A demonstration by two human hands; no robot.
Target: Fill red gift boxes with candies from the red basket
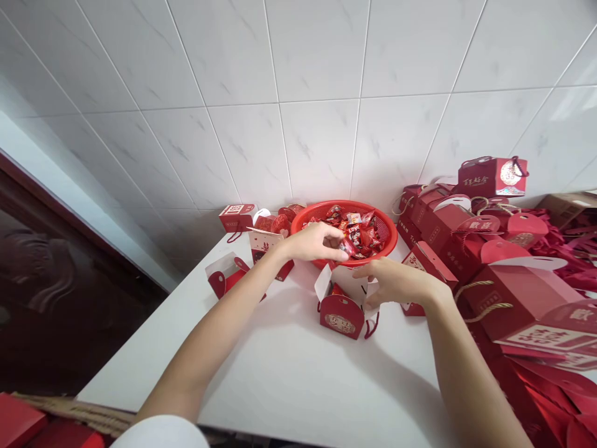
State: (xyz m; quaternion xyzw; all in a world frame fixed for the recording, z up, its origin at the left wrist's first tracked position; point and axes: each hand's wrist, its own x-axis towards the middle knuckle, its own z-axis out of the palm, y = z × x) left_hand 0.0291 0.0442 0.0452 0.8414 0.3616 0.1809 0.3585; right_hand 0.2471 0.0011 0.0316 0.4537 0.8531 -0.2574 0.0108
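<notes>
My left hand [313, 242] reaches over the rim of a round red plastic basket [368, 214], and its fingertips pinch a wrapped candy [347, 247]. Many red-wrapped candies [359, 233] lie heaped inside the basket. My right hand [392, 283] grips the top flap of a small open red-and-white gift box [342, 316], which stands on the white table [298, 367] just in front of the basket. The box's inside is partly hidden by my fingers.
Two more open small boxes [226, 277] stand left of the basket, with a red bag [237, 218] behind them. Stacked red gift boxes and bags [485, 267] crowd the right side against the white tiled wall [317, 99]. A dark door [60, 292] stands at the left.
</notes>
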